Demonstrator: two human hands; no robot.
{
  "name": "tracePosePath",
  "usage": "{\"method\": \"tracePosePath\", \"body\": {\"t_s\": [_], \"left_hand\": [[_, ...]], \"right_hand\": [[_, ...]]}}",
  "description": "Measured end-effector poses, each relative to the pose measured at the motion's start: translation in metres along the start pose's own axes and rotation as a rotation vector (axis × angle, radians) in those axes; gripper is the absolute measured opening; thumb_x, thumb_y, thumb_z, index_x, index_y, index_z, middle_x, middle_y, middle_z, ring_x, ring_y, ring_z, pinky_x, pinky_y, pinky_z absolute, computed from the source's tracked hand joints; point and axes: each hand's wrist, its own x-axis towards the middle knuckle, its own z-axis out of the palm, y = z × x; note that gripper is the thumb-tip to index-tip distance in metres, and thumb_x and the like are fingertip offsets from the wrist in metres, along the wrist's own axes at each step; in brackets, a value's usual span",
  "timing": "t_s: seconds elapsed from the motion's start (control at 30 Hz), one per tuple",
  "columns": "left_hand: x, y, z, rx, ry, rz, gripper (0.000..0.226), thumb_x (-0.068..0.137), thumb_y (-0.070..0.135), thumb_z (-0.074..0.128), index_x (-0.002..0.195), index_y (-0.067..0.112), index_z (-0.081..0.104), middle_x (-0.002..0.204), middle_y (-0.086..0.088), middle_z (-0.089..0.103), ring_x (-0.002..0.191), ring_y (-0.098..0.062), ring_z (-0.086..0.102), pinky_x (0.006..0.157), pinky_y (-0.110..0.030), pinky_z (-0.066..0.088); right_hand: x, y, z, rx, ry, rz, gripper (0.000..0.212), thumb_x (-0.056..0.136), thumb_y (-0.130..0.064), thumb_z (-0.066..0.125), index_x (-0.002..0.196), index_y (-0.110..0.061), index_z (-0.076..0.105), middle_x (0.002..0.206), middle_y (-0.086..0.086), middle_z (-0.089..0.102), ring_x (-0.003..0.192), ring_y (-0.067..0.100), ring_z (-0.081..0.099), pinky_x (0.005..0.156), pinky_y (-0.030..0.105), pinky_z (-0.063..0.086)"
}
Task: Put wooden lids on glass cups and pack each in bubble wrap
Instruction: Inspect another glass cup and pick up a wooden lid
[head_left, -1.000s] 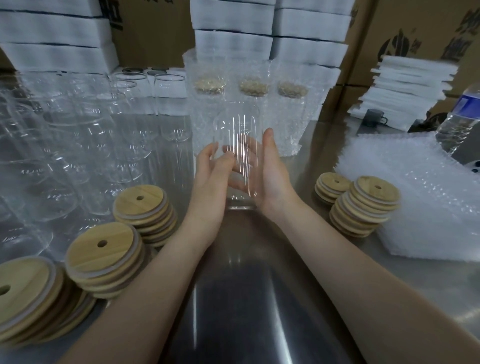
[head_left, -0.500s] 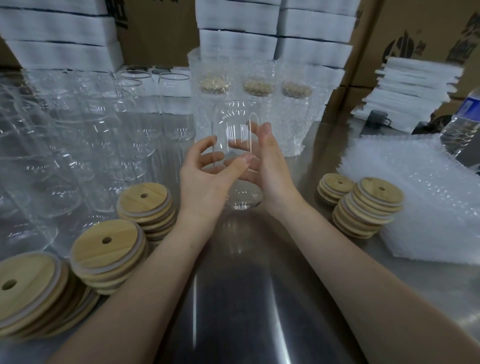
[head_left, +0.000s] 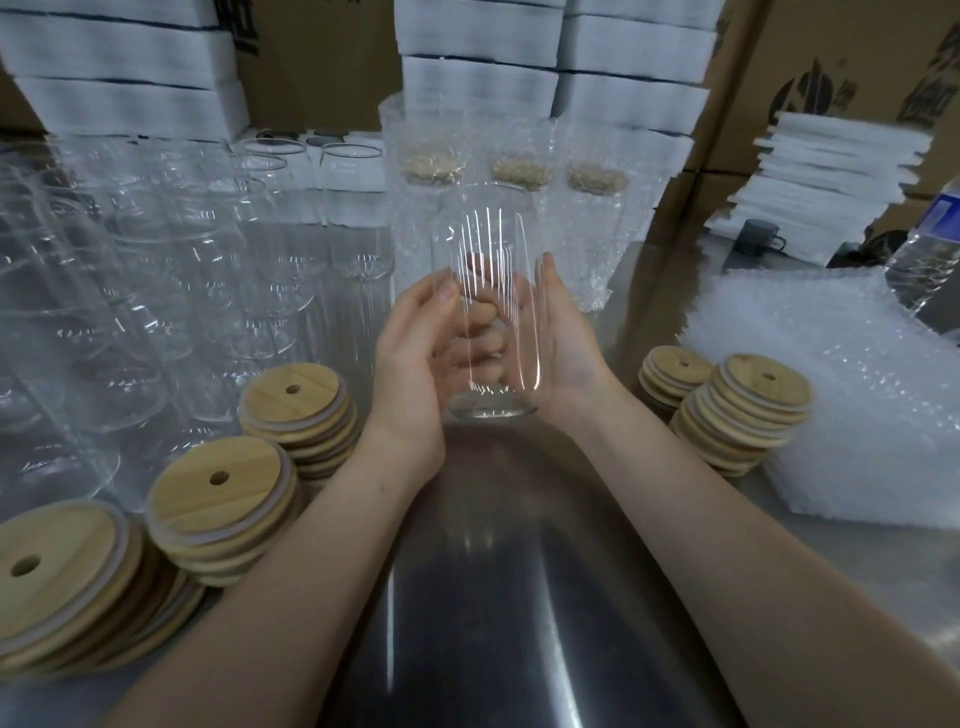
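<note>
Left hand (head_left: 410, 374) now grips cup (head_left: 492, 228) over steel table (head_left: 493, 597).

The glass cup (head_left: 488, 312) you hold is clear, smooth and glossy, streaked with bright reflections. Your wooden lids (head_left: 223, 488) are pale and matt, with visible grain and a whitish ring under each rim. The surface (head_left: 493, 597) is smooth metal with a soft mirror sheen. The bubble wrap bags (head_left: 831, 405) are translucent, bumpy plastic. The boxes (head_left: 841, 62) behind are brown matt cardboard.
</note>
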Motion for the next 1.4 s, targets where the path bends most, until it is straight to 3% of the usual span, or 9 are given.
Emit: {"method": "tracePosePath", "body": {"t_s": [0.13, 0.27, 0.4, 0.5, 0.6, 0.7, 0.83, 1.17, 1.4], "left_hand": [[0.000, -0.002, 0.005, -0.080, 0.031, -0.091, 0.033, 0.100, 0.039, 0.046, 0.124, 0.019, 0.055, 0.090, -0.007, 0.074, 0.078, -0.023, 0.072, 0.065, -0.036, 0.059], [0.002, -0.003, 0.003, 0.270, 0.044, 0.020, 0.027, 0.105, 0.040, 0.036, 0.127, 0.033, 0.050, 0.117, -0.006, 0.066, 0.106, -0.027, 0.066, 0.090, -0.052, 0.056], [0.004, -0.002, -0.004, 0.345, 0.150, 0.190, 0.019, 0.104, 0.015, 0.045, 0.116, 0.026, 0.056, 0.082, 0.005, 0.061, 0.067, -0.006, 0.062, 0.061, -0.031, 0.057], [0.004, -0.001, -0.005, 0.349, 0.176, 0.178, 0.016, 0.103, 0.019, 0.048, 0.114, 0.021, 0.059, 0.091, 0.000, 0.065, 0.069, -0.004, 0.066, 0.059, -0.021, 0.054], [0.001, -0.004, 0.003, 0.403, 0.077, 0.070, 0.054, 0.085, 0.048, 0.059, 0.129, 0.017, 0.051, 0.105, 0.008, 0.062, 0.089, 0.000, 0.067, 0.079, -0.024, 0.057], [0.001, -0.006, 0.006, 0.526, 0.071, 0.079, 0.073, 0.078, 0.034, 0.077, 0.139, 0.020, 0.038, 0.109, 0.014, 0.049, 0.093, 0.008, 0.060, 0.078, -0.010, 0.050], [0.005, -0.002, -0.003, 0.499, 0.124, 0.074, 0.065, 0.073, 0.029, 0.084, 0.128, 0.027, 0.048, 0.109, 0.010, 0.056, 0.093, -0.002, 0.066, 0.079, -0.020, 0.056], [0.001, 0.002, -0.005, 0.285, 0.056, 0.027, 0.070, 0.064, 0.032, 0.086, 0.124, 0.023, 0.052, 0.104, -0.002, 0.075, 0.084, -0.014, 0.075, 0.065, -0.021, 0.056], [0.000, 0.002, -0.007, 0.240, -0.038, -0.033, 0.068, 0.066, 0.033, 0.076, 0.128, 0.017, 0.055, 0.098, 0.004, 0.077, 0.089, -0.005, 0.073, 0.068, -0.013, 0.053]], "right_hand": [[0.002, 0.002, 0.002, -0.082, 0.044, -0.003, 0.065, 0.101, -0.060, 0.019, 0.130, -0.017, 0.058, 0.116, 0.003, 0.071, 0.107, 0.033, 0.067, 0.103, 0.057, 0.046], [0.001, 0.002, 0.000, -0.026, 0.101, -0.039, 0.060, 0.102, -0.058, 0.023, 0.122, -0.017, 0.061, 0.110, 0.010, 0.069, 0.104, 0.028, 0.066, 0.091, 0.042, 0.053], [0.002, 0.004, -0.002, -0.022, 0.089, -0.063, 0.057, 0.100, -0.062, 0.025, 0.129, -0.022, 0.054, 0.115, 0.013, 0.069, 0.105, 0.032, 0.068, 0.089, 0.052, 0.054], [0.001, 0.006, 0.001, -0.126, 0.118, -0.093, 0.048, 0.100, -0.060, 0.027, 0.121, -0.026, 0.054, 0.104, 0.011, 0.074, 0.085, 0.027, 0.074, 0.069, 0.044, 0.060], [0.000, 0.010, 0.008, -0.316, 0.199, -0.236, 0.040, 0.103, -0.052, 0.030, 0.123, -0.024, 0.050, 0.105, 0.009, 0.068, 0.081, 0.023, 0.071, 0.064, 0.036, 0.059], [-0.001, 0.014, 0.012, -0.425, 0.234, -0.347, 0.029, 0.105, -0.045, 0.029, 0.118, -0.029, 0.049, 0.100, 0.004, 0.060, 0.090, 0.019, 0.066, 0.071, 0.026, 0.060], [-0.001, 0.012, 0.019, -0.404, 0.225, -0.305, 0.028, 0.104, -0.050, 0.028, 0.114, -0.037, 0.050, 0.106, 0.008, 0.059, 0.108, 0.044, 0.063, 0.092, 0.055, 0.054], [-0.004, 0.000, 0.012, -0.289, 0.120, -0.187, 0.054, 0.103, -0.055, 0.017, 0.128, -0.028, 0.057, 0.086, -0.003, 0.061, 0.066, 0.010, 0.064, 0.052, 0.024, 0.050], [-0.001, -0.002, 0.004, -0.210, 0.132, -0.152, 0.052, 0.105, -0.051, 0.023, 0.119, -0.026, 0.066, 0.075, -0.005, 0.058, 0.068, 0.012, 0.048, 0.056, 0.023, 0.036]]}}
